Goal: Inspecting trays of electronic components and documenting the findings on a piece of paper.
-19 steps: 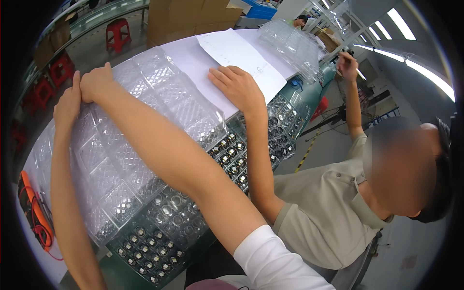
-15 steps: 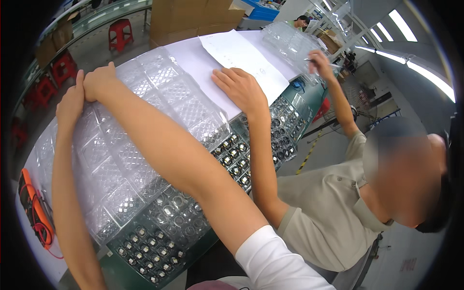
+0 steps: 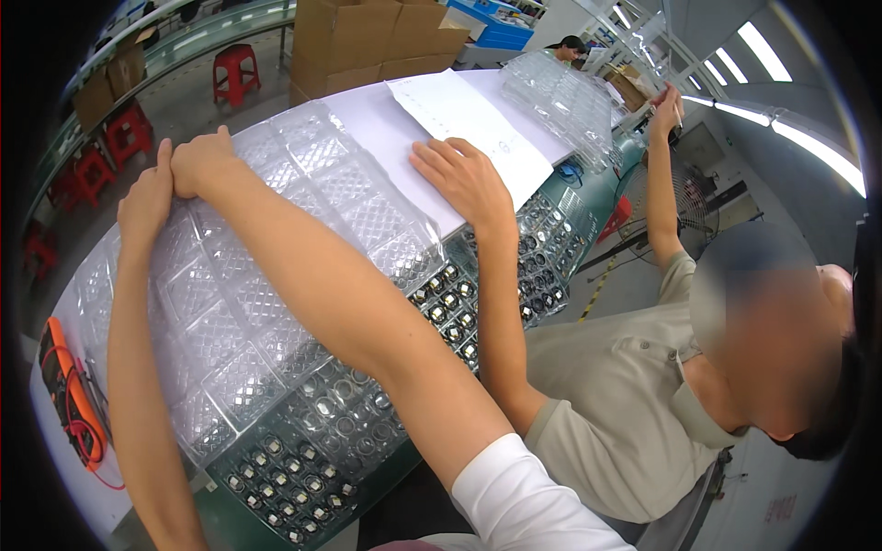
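Note:
A large clear plastic blister tray [image 3: 276, 275] with diamond-patterned pockets lies over a dark tray of small round metal parts [image 3: 303, 468]. My left hand [image 3: 145, 204] and my right hand [image 3: 204, 162] rest side by side on the far edge of the clear tray, fingers bent over that edge. A co-worker in a grey polo shirt stands at my right; that person's one hand [image 3: 464, 176] lies flat on a white sheet [image 3: 413, 138] on the table, the other hand [image 3: 666, 99] is raised near a fan.
Another stack of clear trays [image 3: 565, 101] lies at the table's far end beside a printed paper [image 3: 459, 115]. An orange tool with a red cable [image 3: 69, 395] lies at the left edge. Cardboard boxes [image 3: 367, 37] and red stools [image 3: 237, 69] stand beyond.
The view has shifted slightly. My hands stay on the tray's far edge. The co-worker's raised hand has moved a little.

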Demonstrator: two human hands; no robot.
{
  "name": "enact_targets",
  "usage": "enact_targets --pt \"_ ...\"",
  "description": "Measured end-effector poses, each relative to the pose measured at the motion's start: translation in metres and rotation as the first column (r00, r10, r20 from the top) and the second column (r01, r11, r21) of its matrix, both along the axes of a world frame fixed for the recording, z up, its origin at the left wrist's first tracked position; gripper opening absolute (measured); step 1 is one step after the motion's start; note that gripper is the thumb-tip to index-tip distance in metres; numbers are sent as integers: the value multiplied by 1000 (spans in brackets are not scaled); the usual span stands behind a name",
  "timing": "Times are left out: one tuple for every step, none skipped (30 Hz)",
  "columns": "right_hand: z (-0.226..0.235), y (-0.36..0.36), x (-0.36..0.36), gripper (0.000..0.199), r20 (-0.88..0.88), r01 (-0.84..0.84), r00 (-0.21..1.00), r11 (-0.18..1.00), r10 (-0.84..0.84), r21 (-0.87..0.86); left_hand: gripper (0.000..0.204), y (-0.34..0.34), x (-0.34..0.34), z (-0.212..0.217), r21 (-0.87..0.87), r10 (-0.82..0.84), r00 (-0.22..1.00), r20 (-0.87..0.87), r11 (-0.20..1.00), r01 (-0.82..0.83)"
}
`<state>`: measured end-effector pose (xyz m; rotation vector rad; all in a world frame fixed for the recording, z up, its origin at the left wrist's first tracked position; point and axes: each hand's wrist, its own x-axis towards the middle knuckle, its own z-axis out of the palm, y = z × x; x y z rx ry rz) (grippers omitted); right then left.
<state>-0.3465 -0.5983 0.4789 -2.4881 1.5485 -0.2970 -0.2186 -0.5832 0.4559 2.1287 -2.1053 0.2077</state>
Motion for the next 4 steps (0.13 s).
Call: enact_targets --pt "0 0 1 33 13 0 1000 1000 0 -6 47 -2 3 -1 -2 0 1000 3 1000 0" --pt "0 1 2 33 15 1 1000 1000 -1 -8 47 -4 6 -3 5 2 1000 -16 1000 -2" --pt "1 1 2 34 12 -7 1000 1000 8 -19 47 -6 9 -5 11 4 999 -35 1000 -4" --pt "0 2 1 35 8 -15 1000 1000 15 -27 49 -7 11 -7 16 -17 1000 10 1000 17"
